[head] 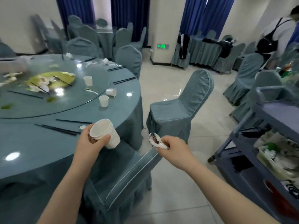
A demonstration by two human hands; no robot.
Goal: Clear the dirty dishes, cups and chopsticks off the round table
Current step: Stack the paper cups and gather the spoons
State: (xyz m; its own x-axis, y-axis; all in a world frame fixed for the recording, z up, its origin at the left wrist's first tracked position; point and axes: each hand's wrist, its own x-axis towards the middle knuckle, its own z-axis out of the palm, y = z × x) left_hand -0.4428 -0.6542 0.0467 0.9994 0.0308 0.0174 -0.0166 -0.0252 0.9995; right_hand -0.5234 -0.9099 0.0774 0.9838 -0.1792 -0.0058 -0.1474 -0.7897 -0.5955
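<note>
My left hand (89, 143) grips a white paper cup (106, 132), tilted, over the near edge of the round table (126, 110). My right hand (174, 147) pinches a dirty white spoon (155, 139) above a chair back, off the table's right side. Left on the table: an upright cup (103, 101), a cup lying on its side (111, 92), another upright cup (88, 80) on the glass turntable (68, 109), a spoon (91, 91), a green plate (53, 80) with scraps and chopsticks, and several black chopsticks (59, 129) near the edge.
A covered chair (119, 180) stands right below my hands, another chair (181, 107) beyond it. A grey service cart (265, 152) holding used dishes is at the right. Other tables, chairs and a person (278, 34) fill the back of the room.
</note>
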